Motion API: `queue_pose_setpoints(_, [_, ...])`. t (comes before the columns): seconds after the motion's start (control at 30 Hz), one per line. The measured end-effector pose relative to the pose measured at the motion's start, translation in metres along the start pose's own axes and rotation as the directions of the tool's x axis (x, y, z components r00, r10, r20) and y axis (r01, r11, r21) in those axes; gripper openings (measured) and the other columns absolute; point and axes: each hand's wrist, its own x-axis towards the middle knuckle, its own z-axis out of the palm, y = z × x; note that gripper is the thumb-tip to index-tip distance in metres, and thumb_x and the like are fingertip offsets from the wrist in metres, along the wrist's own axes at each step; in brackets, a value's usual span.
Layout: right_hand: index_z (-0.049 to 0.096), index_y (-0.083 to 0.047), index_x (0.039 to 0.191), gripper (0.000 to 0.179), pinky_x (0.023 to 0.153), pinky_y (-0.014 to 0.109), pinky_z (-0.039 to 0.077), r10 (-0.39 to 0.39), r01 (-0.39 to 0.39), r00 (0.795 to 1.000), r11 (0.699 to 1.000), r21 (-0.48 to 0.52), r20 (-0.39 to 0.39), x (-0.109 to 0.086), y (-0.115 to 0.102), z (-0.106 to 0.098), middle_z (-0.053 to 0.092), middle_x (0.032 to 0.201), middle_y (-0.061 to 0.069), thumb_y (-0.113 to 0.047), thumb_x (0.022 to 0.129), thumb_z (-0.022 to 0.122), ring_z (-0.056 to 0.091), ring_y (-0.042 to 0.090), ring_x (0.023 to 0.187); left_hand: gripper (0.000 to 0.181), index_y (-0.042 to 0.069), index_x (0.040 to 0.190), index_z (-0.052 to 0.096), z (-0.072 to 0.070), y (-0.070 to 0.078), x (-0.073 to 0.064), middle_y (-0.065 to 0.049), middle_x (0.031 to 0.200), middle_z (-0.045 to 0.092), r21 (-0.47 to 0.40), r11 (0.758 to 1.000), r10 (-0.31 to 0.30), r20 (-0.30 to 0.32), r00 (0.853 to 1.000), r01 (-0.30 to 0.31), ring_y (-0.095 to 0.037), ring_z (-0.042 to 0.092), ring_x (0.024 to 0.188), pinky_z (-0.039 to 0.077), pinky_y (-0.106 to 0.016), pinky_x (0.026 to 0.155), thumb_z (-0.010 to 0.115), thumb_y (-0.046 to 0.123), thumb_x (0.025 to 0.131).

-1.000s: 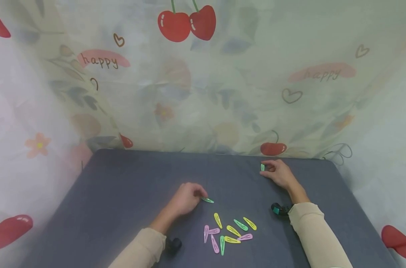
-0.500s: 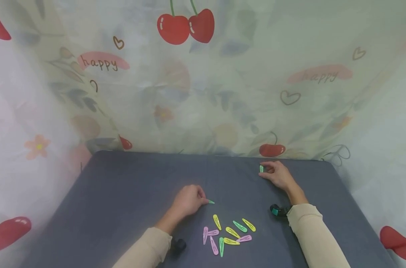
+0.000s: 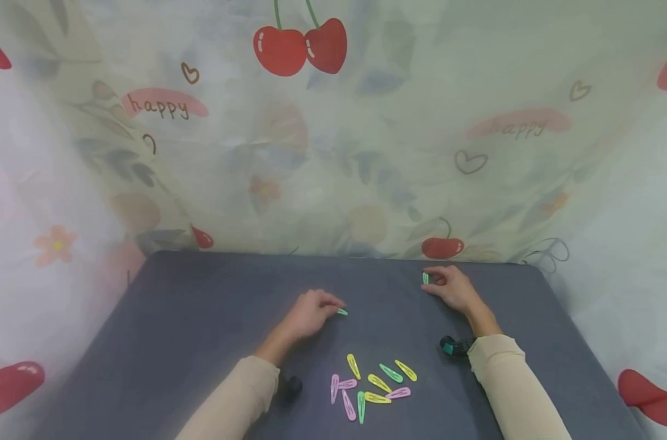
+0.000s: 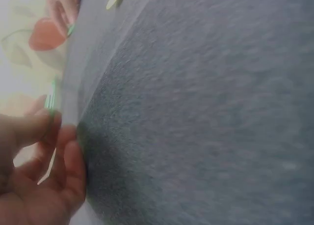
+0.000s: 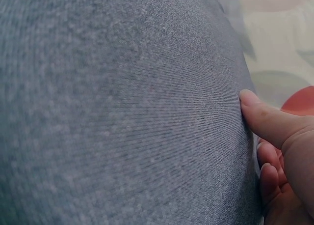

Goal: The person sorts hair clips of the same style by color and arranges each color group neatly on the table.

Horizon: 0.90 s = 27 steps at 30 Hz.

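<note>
My left hand (image 3: pixel 310 315) pinches a green snap hair clip (image 3: pixel 342 311) between thumb and fingers, over the middle of the dark table. In the left wrist view that clip (image 4: pixel 50 98) points up out of the fingertips. Farther off, at the back right, my right hand (image 3: pixel 455 288) holds another green hair clip (image 3: pixel 425 278) end to end between thumb and index finger, close to the tabletop. The right wrist view shows the thumb (image 5: pixel 270 118) against the cloth, with the other fingers curled below; the clip is hidden there.
Several loose hair clips lie in a group nearer me: yellow ones like this clip (image 3: pixel 353 366), a green clip (image 3: pixel 391 373) and a pink clip (image 3: pixel 349 405). A patterned curtain (image 3: pixel 322 153) hangs right behind the table's (image 3: pixel 212 318) back edge.
My left hand has lifted its green clip a little farther away from me, and its fingers have shifted on the clip. The right hand stays nearly in place.
</note>
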Motion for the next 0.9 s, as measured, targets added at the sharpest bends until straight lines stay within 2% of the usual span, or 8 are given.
queue_pose_setpoints(0.13, [0.061, -0.009, 0.140, 0.050, 0.096, 0.054, 0.050, 0.006, -0.006, 1.000, 1.000, -0.002, 0.002, 0.001, -0.001, 0.002, 0.055, 0.131, 0.021, -0.032, 0.096, 0.071, 0.059, 0.037, 0.116, 0.020, 0.010, 0.114, 0.075, 0.000, -0.001, 0.011, -0.005, 0.098, 0.076, -0.102, 0.993, -0.061, -0.007, 0.998, 0.060, -0.018, 0.068, 0.086, 0.054, -0.036, 0.076, 0.067, 0.011, 0.096])
queue_pose_setpoints(0.2, [0.061, -0.009, 0.140, 0.050, 0.095, 0.054, 0.050, -0.002, 0.002, 1.000, 1.000, -0.003, 0.000, 0.002, -0.001, 0.002, 0.055, 0.130, 0.021, -0.032, 0.096, 0.071, 0.059, 0.037, 0.115, 0.024, 0.008, 0.115, 0.072, 0.000, -0.001, 0.016, -0.004, 0.088, 0.075, -0.170, 0.980, -0.106, -0.022, 0.994, 0.100, -0.015, 0.065, 0.074, 0.050, -0.031, 0.065, 0.071, 0.011, 0.092])
queue_pose_setpoints(0.27, [0.061, -0.008, 0.139, 0.050, 0.095, 0.054, 0.049, -0.005, 0.005, 1.000, 1.000, 0.000, -0.005, 0.002, -0.001, 0.003, 0.055, 0.130, 0.021, -0.031, 0.096, 0.072, 0.059, 0.037, 0.115, 0.028, 0.006, 0.116, 0.070, 0.002, 0.000, 0.022, -0.005, 0.081, 0.074, -0.225, 0.967, -0.131, -0.028, 0.991, 0.122, -0.015, 0.066, 0.068, 0.047, -0.029, 0.060, 0.073, 0.011, 0.088])
queue_pose_setpoints(0.37, [0.061, -0.008, 0.139, 0.050, 0.095, 0.054, 0.049, -0.006, 0.006, 1.000, 1.000, 0.006, -0.011, 0.003, -0.002, 0.003, 0.055, 0.129, 0.021, -0.030, 0.096, 0.072, 0.059, 0.036, 0.114, 0.032, 0.005, 0.119, 0.068, 0.004, 0.002, 0.030, -0.007, 0.083, 0.076, -0.296, 0.945, -0.155, -0.019, 0.988, 0.142, -0.015, 0.072, 0.072, 0.051, -0.028, 0.063, 0.072, 0.010, 0.087])
queue_pose_setpoints(0.43, [0.061, -0.008, 0.139, 0.049, 0.095, 0.054, 0.049, 0.001, -0.001, 1.000, 1.000, 0.007, -0.016, 0.003, -0.003, 0.003, 0.056, 0.129, 0.021, -0.029, 0.096, 0.072, 0.059, 0.036, 0.114, 0.034, 0.003, 0.122, 0.066, 0.005, 0.005, 0.033, -0.010, 0.091, 0.075, -0.361, 0.920, -0.163, -0.001, 0.987, 0.152, -0.018, 0.075, 0.077, 0.056, -0.030, 0.067, 0.070, 0.007, 0.088])
queue_pose_setpoints(0.63, [0.062, -0.008, 0.138, 0.049, 0.095, 0.053, 0.049, 0.007, -0.007, 1.000, 1.000, -0.002, -0.018, 0.004, -0.003, 0.002, 0.057, 0.128, 0.020, -0.030, 0.096, 0.072, 0.059, 0.035, 0.113, 0.033, -0.001, 0.124, 0.065, 0.013, 0.014, 0.046, -0.017, 0.110, 0.070, -0.485, 0.864, -0.159, -0.011, 0.987, 0.134, -0.022, 0.076, 0.089, 0.062, -0.033, 0.075, 0.070, 0.004, 0.092])
queue_pose_setpoints(0.77, [0.061, -0.008, 0.139, 0.049, 0.095, 0.053, 0.049, 0.002, -0.002, 1.000, 1.000, 0.002, -0.009, 0.003, -0.002, 0.001, 0.056, 0.129, 0.020, -0.030, 0.096, 0.072, 0.059, 0.035, 0.113, 0.028, -0.001, 0.121, 0.069, 0.021, 0.021, 0.060, -0.018, 0.111, 0.073, -0.506, 0.854, -0.165, -0.043, 0.985, 0.121, -0.025, 0.077, 0.091, 0.062, -0.032, 0.074, 0.070, 0.004, 0.093])
queue_pose_setpoints(0.9, [0.061, -0.008, 0.139, 0.049, 0.095, 0.054, 0.049, 0.005, -0.005, 1.000, 1.000, -0.001, -0.006, 0.001, 0.000, 0.000, 0.056, 0.129, 0.021, -0.030, 0.096, 0.071, 0.059, 0.036, 0.114, 0.027, 0.001, 0.120, 0.072, 0.029, 0.031, 0.073, -0.016, 0.112, 0.075, -0.481, 0.869, -0.166, -0.060, 0.984, 0.117, -0.023, 0.076, 0.089, 0.062, -0.032, 0.072, 0.071, 0.004, 0.093])
